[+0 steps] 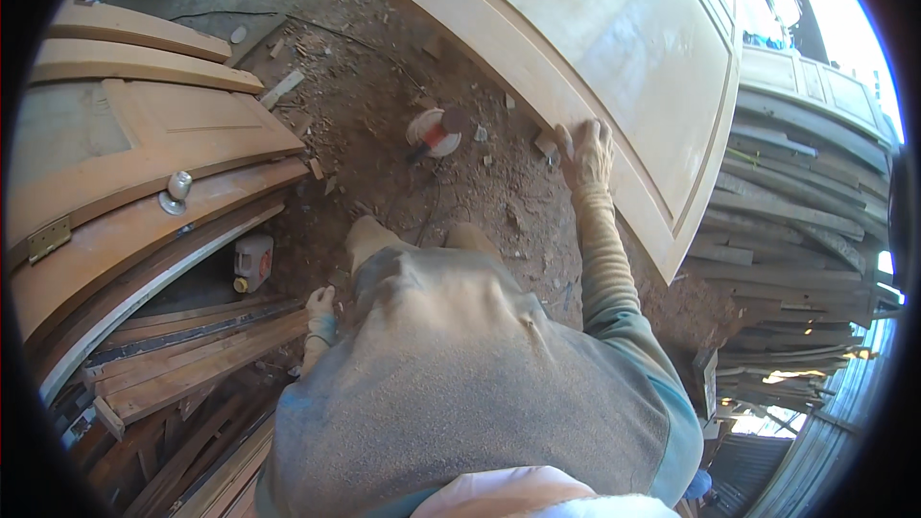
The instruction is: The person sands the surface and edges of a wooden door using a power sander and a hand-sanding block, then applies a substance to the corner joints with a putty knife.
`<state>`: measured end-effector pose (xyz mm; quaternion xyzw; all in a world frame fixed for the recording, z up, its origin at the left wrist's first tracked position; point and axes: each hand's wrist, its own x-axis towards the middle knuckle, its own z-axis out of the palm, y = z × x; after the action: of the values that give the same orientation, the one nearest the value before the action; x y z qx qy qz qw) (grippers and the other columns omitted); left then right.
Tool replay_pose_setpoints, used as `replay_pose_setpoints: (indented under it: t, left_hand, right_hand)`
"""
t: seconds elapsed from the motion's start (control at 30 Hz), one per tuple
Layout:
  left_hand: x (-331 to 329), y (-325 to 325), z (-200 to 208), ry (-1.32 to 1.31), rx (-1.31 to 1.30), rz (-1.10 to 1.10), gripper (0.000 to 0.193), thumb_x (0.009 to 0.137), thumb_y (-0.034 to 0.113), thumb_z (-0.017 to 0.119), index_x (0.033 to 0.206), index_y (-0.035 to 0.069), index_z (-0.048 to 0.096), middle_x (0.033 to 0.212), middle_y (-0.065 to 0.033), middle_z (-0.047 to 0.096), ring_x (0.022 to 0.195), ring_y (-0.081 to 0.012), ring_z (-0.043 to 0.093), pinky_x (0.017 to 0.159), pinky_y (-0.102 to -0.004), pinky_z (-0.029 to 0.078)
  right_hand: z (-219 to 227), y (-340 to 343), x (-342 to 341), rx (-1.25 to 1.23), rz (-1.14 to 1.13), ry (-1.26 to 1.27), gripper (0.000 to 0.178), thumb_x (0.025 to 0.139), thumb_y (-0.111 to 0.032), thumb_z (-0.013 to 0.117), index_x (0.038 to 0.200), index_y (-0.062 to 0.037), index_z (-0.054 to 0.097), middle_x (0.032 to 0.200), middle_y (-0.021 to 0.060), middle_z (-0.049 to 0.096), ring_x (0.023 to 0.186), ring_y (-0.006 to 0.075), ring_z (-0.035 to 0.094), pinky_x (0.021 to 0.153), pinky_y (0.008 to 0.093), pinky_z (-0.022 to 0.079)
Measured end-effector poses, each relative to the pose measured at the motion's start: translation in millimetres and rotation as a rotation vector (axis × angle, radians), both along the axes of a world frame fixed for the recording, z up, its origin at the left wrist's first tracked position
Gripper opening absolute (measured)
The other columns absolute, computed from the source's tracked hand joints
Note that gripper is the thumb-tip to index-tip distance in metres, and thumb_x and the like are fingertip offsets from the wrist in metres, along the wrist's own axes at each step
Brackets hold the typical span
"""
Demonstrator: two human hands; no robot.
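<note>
My right hand (587, 158) reaches forward and lies on the near edge of a pale wooden panelled door (566, 86). Its fingers are apart, with the thumb close to the outer edge. Low at my left side hangs my left hand (321, 304), its fingers curled inward; whether anything small is inside cannot be made out. Between the two hands, on the ground ahead of my knees, rests a red power tool (434, 134) on a round pale disc (447, 146). Its dark cord trails over the dirt.
Wooden doors (192, 125) lean at the left, one bearing a round metal knob (177, 192). Below them sit a whitish jug (253, 262) and loose planks (201, 355). Stacked boards (787, 201) rise at the right. Wood scraps (283, 88) litter the dirt floor.
</note>
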<state>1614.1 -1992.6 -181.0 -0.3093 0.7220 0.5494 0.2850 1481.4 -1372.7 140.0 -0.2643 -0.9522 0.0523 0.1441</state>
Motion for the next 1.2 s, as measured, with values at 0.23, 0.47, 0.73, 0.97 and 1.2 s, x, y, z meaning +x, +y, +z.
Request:
replay_pose_setpoints:
  t: [0.23, 0.47, 0.73, 0.97, 1.2]
  left_hand:
    - [-111.5, -39.0, 68.5, 0.023, 0.132, 0.279, 0.044, 0.095, 0.028, 0.077, 0.126, 0.0, 0.062, 0.103, -0.0093, 0.072, 0.084, -0.0188, 0.072, 0.07, -0.0313, 0.059]
    - [-115.6, -125.7, 3.6, -0.138, 0.176, 0.237, 0.037, 0.097, 0.027, 0.074, 0.12, 0.0, 0.065, 0.093, -0.0076, 0.07, 0.076, -0.019, 0.069, 0.062, -0.0331, 0.057]
    - [-193.4, -67.0, 18.8, 0.019, -0.039, -0.034, 0.046, 0.093, 0.03, 0.077, 0.126, 0.0, 0.066, 0.095, -0.0081, 0.073, 0.075, -0.017, 0.07, 0.061, -0.0312, 0.055]
    - [-333.7, 5.2, 54.9, 0.004, 0.041, -0.215, 0.044, 0.096, 0.029, 0.075, 0.128, -0.001, 0.066, 0.102, -0.0102, 0.073, 0.085, -0.0174, 0.071, 0.069, -0.03, 0.058]
    - [-503.4, 45.4, 32.4, -0.09, 0.145, -0.208, 0.033, 0.098, 0.024, 0.072, 0.121, 0.0, 0.065, 0.091, -0.008, 0.071, 0.073, -0.0163, 0.068, 0.062, -0.0312, 0.056]
  right_hand:
    - [-18.1, -22.6, -12.2, -0.103, -0.119, 0.095, 0.054, 0.096, -0.049, 0.067, 0.121, -0.002, 0.055, 0.133, 0.0242, 0.054, 0.127, 0.0439, 0.051, 0.106, 0.0512, 0.041]
    - [-25.0, -17.5, -38.2, -0.1, -0.299, 0.426, 0.077, 0.092, -0.054, 0.07, 0.142, 0.0005, 0.049, 0.141, 0.0257, 0.052, 0.136, 0.0409, 0.048, 0.114, 0.0513, 0.039]
    - [-40.5, -20.1, -37.1, -0.134, -0.366, 0.408, 0.078, 0.093, -0.052, 0.071, 0.146, 0.0005, 0.047, 0.143, 0.0234, 0.057, 0.134, 0.0378, 0.055, 0.113, 0.0474, 0.043]
    - [-41.4, -9.7, -42.2, -0.099, -0.466, 0.379, 0.061, 0.097, -0.052, 0.066, 0.13, -0.0003, 0.062, 0.142, 0.0209, 0.058, 0.13, 0.0397, 0.056, 0.107, 0.0494, 0.046]
    - [-13.5, -13.8, -152.9, -0.133, -0.643, 0.376, 0.073, 0.097, -0.049, 0.07, 0.143, 0.0029, 0.049, 0.139, 0.0244, 0.058, 0.131, 0.038, 0.057, 0.11, 0.0475, 0.048]
